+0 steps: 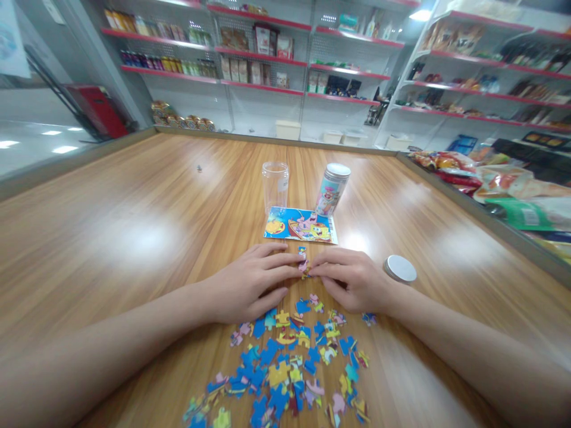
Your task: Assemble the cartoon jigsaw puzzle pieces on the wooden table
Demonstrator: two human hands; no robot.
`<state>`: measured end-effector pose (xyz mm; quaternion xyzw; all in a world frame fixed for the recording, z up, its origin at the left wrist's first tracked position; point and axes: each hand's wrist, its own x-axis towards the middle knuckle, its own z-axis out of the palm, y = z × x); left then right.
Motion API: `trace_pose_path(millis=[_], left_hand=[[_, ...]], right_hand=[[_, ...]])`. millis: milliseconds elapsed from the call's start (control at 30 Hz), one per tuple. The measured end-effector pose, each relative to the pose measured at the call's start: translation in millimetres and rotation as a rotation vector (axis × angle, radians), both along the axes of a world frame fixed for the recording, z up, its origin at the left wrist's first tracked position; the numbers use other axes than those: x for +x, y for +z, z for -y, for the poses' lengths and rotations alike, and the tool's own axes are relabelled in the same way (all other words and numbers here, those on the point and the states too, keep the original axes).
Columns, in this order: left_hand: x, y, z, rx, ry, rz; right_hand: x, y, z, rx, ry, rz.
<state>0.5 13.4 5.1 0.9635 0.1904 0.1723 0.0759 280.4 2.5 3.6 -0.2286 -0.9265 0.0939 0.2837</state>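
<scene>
A short strip of joined jigsaw puzzle pieces [303,252] lies on the table between my two hands. My left hand [254,279] rests flat with its fingers spread, the fingertips touching the strip's left side. On the other side, my right hand [350,276] has its fingers curled and pinched at the strip's lower right edge, on a puzzle piece mostly covered by the fingertips. Just beyond lies a picture card [300,226] with cartoon figures on blue. Many loose puzzle pieces [279,374] are scattered nearer to me, below both hands.
Behind the card stand a clear jar [275,187] and a printed canister [332,190] with a white lid. A silver lid [400,268] lies right of my right hand. Bagged goods [513,184] sit beyond the table's right edge, and stocked shelves [263,56] line the back.
</scene>
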Motion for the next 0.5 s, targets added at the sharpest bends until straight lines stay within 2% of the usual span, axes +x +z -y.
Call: trace_pose_path(millis=[267, 500], left_hand=[[-0.7, 1.6, 1.0, -0.005, 0.009, 0.008], [0.7, 2.1, 1.5, 0.007, 0.011, -0.002]], right_hand=[[-3.3, 2.9, 3.9, -0.014, -0.067, 0.0], [-3.1, 2.4, 4.0, -0.039, -0.067, 0.04]])
